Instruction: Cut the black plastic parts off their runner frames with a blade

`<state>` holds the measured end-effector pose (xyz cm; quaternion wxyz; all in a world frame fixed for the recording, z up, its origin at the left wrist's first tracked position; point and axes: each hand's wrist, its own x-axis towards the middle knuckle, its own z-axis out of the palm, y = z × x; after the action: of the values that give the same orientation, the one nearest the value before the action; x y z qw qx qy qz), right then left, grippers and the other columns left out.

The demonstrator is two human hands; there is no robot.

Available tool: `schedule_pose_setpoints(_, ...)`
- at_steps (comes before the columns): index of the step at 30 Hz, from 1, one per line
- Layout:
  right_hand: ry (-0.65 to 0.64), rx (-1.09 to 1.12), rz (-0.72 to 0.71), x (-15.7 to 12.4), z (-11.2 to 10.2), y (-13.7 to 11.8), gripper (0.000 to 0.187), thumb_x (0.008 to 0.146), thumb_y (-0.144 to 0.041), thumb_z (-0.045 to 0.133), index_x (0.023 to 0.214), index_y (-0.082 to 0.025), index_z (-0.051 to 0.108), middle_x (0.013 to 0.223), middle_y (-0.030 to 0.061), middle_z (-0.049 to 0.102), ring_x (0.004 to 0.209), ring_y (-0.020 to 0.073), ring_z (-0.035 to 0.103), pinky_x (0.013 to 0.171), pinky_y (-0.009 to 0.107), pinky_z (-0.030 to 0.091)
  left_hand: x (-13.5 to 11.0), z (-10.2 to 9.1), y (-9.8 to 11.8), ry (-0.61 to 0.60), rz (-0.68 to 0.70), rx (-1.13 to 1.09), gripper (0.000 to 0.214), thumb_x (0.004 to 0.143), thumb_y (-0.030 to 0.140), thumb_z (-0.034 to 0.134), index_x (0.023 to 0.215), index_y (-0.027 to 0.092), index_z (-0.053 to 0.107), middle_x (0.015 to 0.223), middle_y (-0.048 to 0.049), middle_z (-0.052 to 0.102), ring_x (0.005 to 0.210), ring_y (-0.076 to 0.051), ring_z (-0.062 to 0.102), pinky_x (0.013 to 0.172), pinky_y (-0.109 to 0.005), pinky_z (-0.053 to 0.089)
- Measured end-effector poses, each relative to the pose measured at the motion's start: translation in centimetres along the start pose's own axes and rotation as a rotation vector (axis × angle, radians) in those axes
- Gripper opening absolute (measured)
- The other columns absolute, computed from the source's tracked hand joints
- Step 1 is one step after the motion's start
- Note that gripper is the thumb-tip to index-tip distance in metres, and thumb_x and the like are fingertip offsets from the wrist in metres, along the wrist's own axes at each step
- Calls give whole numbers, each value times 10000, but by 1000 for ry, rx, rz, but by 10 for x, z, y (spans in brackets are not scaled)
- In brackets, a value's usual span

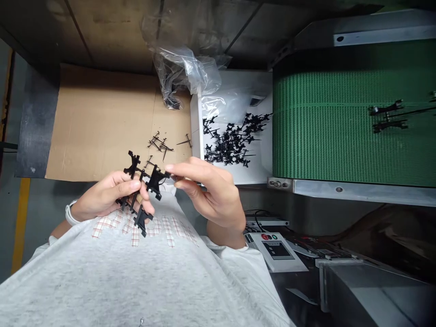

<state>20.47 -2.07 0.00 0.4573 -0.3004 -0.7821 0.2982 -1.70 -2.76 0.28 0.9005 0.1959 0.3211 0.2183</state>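
Before the grey shirt (153,277), left hand (111,194) grasps black branched frame (155,180). Right hand (214,188) at frame's edge; cannot tell its grip.

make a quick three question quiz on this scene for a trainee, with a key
1. Which hand has its thumb laid across the black frame?
2. True or false: a black part lies on the green conveyor belt.
3. Where is the biggest black pile?
a) on the cardboard
b) in the white tray
c) on the control panel

Key: 1. the left hand; 2. true; 3. b
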Motion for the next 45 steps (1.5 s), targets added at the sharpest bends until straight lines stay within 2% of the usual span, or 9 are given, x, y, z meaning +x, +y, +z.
schedule_pose_setpoints(7, -5, -11, 4, 0, -1, -1, 218, 993, -169, 502, 1194, -186, 586, 757, -10, 597, 631, 107, 518, 560, 245, 464, 1, 0, 0, -8, 9, -14, 251, 788, 392, 781, 746, 146, 768, 724, -53, 796, 640, -177, 761, 611, -230, 628)
schedule_pose_setpoints(15, -5, -38, 13, 2, -2, -2, 206, 995, -170, 500, 1165, -203, 611, 718, -20, 561, 621, 106, 511, 538, 243, 451, 0, -1, -1, 0, 19, -1, 257, 791, 395, 778, 757, 141, 766, 728, -55, 797, 649, -177, 764, 615, -224, 630)
schedule_pose_setpoints(22, -3, 3, -10, 0, -1, -2, 209, 1000, -172, 491, 1178, -156, 600, 767, -6, 592, 644, 99, 517, 566, 237, 456, 1, 0, 1, -27, 26, -6, 248, 813, 383, 762, 764, 140, 763, 737, -53, 799, 637, -173, 762, 619, -230, 631)
schedule_pose_setpoints(33, -16, -12, 1, 1, -1, -3, 210, 1001, -163, 485, 1146, -117, 630, 730, -2, 568, 640, 95, 486, 574, 237, 432, 1, 1, 0, -19, 36, -22, 223, 817, 361, 760, 770, 144, 774, 736, -59, 798, 640, -178, 766, 616, -229, 636)
schedule_pose_setpoints(45, -15, 39, 6, 2, -1, 0, 202, 992, -147, 502, 1160, -155, 614, 757, -8, 567, 657, 97, 511, 581, 243, 461, -1, 2, 0, -2, 24, -14, 237, 803, 372, 771, 746, 142, 768, 713, -67, 793, 614, -179, 757, 599, -236, 630)
